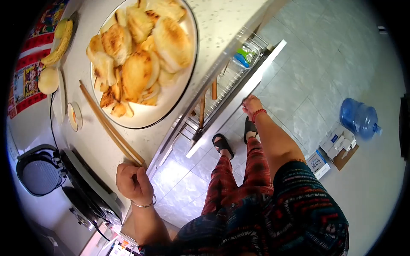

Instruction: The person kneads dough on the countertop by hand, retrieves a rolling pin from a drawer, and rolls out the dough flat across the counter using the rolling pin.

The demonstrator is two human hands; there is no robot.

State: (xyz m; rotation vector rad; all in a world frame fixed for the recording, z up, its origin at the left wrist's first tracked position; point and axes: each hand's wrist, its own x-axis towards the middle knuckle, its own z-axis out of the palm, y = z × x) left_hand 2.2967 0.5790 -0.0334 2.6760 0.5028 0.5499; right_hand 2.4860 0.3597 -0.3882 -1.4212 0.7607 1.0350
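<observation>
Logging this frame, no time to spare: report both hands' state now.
Left hand: curled closed by the chopsticks; whether it touches them cannot be told.
Right hand: fingers at the open drawer's front edge; grip cannot be told.

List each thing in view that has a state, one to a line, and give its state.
Drawer: pulled open
Plate: heaped with food
Food pieces: browned in patches
Chopsticks: side by side
Ridged pan: uncovered, no food visible
Banana: unpeeled
Blue bottle: looks empty
Carton: open
Left hand: curled at the chopsticks' ends, grip unclear
Right hand: at the drawer's front edge
</observation>
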